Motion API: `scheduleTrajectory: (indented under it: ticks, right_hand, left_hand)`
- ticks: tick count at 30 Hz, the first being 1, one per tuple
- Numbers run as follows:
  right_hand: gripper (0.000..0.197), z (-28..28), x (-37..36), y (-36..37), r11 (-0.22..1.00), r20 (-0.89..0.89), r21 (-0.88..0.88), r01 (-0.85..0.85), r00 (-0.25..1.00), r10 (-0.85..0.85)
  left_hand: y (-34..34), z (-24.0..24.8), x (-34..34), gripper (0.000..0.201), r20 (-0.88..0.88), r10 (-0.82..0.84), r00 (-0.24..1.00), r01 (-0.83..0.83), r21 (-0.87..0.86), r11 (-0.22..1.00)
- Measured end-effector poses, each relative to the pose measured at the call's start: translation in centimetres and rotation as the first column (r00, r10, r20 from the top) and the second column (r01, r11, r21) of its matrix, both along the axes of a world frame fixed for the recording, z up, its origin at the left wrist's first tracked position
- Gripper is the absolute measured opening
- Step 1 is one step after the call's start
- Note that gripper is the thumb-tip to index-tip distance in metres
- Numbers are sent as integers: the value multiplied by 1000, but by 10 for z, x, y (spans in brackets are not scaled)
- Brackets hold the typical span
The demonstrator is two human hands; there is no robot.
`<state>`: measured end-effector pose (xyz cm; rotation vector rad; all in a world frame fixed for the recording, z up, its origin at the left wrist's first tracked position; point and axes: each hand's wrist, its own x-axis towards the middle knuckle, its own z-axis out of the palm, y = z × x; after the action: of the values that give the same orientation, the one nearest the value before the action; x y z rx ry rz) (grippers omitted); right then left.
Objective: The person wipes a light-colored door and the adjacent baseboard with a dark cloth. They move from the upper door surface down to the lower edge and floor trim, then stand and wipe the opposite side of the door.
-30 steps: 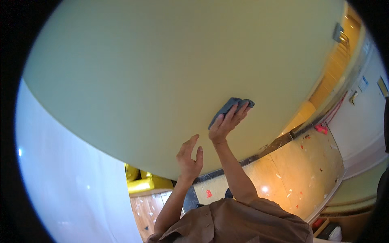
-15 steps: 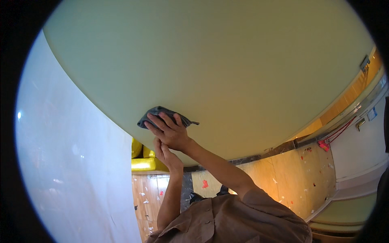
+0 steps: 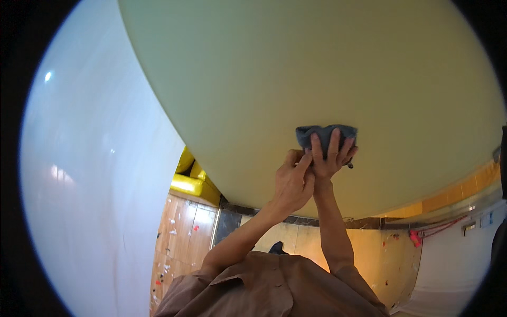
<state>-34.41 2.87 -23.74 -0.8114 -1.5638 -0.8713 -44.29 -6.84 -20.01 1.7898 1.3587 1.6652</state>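
A dark grey-blue cloth (image 3: 326, 138) lies bunched against a broad pale green panel (image 3: 253, 79). My right hand (image 3: 328, 158) presses it there, fingers spread over the folds and pointing up. Close beside it, my left hand (image 3: 296, 182) touches the heel of the right hand with bent fingers, near the cloth's lower edge. Whether those fingers pinch anything is hidden. A small dark end of the cloth pokes out below the right hand's fingers.
A glossy white surface (image 3: 90, 158) borders the panel on the left. Behind its lower corner stands a yellow seat (image 3: 193, 182). Small scraps litter the wooden floor (image 3: 182, 227). At far right, a pink object (image 3: 415, 238) with red cords hangs by a white door (image 3: 454, 259).
Both hands and the cloth have moved right across the panel. The right hand now points more upward, and the left hand has shifted from beneath its wrist to its left side.
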Motion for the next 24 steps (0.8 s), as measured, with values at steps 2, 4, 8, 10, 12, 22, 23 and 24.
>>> scheduleTrajectory:
  ticks: [2,4,8,10,12,22,23,24]
  right_hand:
    - [31,11,-5,0,1000,-15,-13,22,1000,-22]
    - [31,20,-27,-6,999,29,-48,-11,1000,12]
    - [35,15,-76,-15,987,186,-125,-105,974,127]
    - [39,-3,-93,-16,985,330,-131,-116,932,153]
    - [42,-25,-99,-17,965,419,-211,-154,878,231]
    - [51,-94,-96,-34,748,375,-576,-331,706,601]
    - [49,-90,-92,-41,706,317,-610,-360,705,634]
    - [47,-82,-86,-46,672,268,-638,-376,710,652]
  left_hand:
    - [1,9,0,38,25,15,1000,-15,16,1000]
    - [4,1,-13,41,33,76,997,-78,53,996]
    - [0,-29,-51,43,253,160,954,-138,-103,985]
    - [0,-60,-66,44,496,172,851,-110,-153,982]
    - [-1,-85,-77,38,464,305,832,-194,-271,943]
    - [5,-148,-95,21,718,193,668,35,-289,957]
    - [7,-153,-99,24,726,149,671,58,-251,966]
    - [13,-147,-101,27,761,97,642,139,-239,961]
